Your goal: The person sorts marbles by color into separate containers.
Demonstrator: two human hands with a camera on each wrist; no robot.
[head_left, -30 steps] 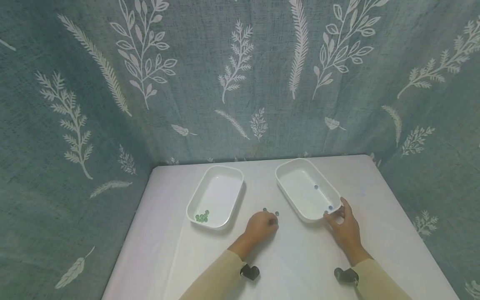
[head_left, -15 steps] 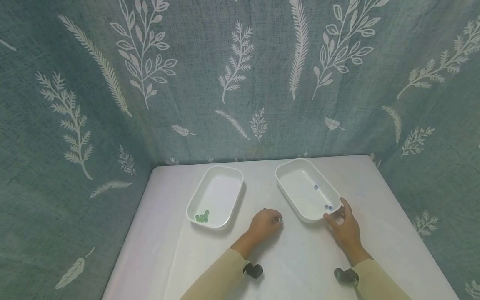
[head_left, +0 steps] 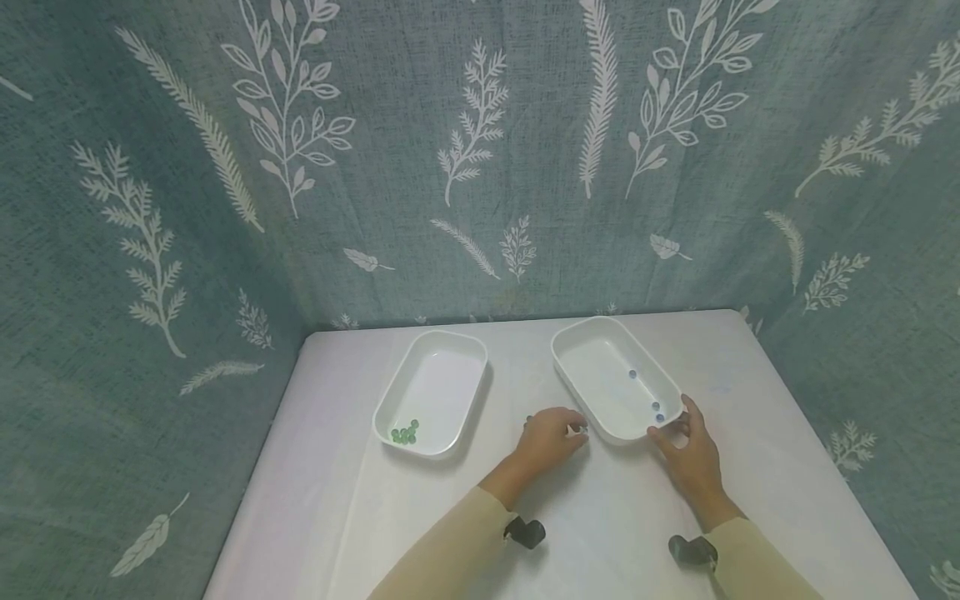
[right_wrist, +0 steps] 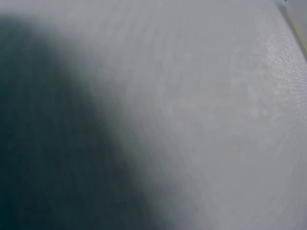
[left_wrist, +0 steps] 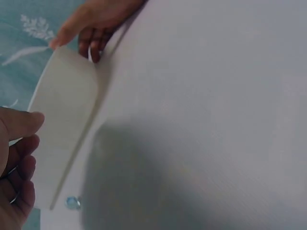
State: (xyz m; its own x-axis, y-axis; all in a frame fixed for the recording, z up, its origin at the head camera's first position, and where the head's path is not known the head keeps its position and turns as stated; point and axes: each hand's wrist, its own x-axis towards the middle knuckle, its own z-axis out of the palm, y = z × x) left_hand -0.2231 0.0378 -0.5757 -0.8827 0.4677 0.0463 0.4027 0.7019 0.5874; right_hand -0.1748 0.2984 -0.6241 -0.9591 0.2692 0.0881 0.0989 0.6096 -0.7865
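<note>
My left hand is by the left side of the right-hand white tray, its thumb and fingertips pinching a small bluish marble. That marble is hidden in the left wrist view, where the left hand shows near the tray wall. My right hand grips the same tray's near right corner, thumb and fingers at the rim. Three blue marbles lie inside it, one of them a blue marble apart from the other two. A loose clear-blue marble rests on the table beside the left hand.
A second white tray stands to the left with several green marbles at its near end. A white cloth covers the table. Patterned curtain hangs behind and at both sides. The right wrist view shows mostly blurred cloth and shadow.
My left hand has moved right, toward the right-hand tray, and picked up a marble from the table. A blue marble has rolled inside that tray. My right hand stays put.
</note>
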